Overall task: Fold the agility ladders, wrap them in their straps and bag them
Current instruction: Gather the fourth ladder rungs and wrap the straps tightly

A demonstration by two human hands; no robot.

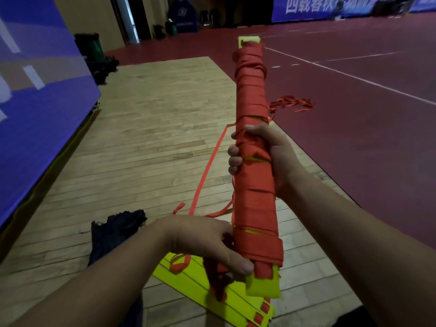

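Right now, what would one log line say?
step: wrapping | right hand: grips wrapped ladder mid-length | left hand: holds strap at near end | bag: on floor

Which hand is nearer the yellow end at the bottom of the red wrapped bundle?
Left. The left hand holds the bundle just above that yellow end; the right hand grips the middle, farther up.

Pale wooden plank floor bordering maroon court flooring marked with white lines; blue panel along the left; blue banner with white characters on the far wall; dark green bin beside the panel.
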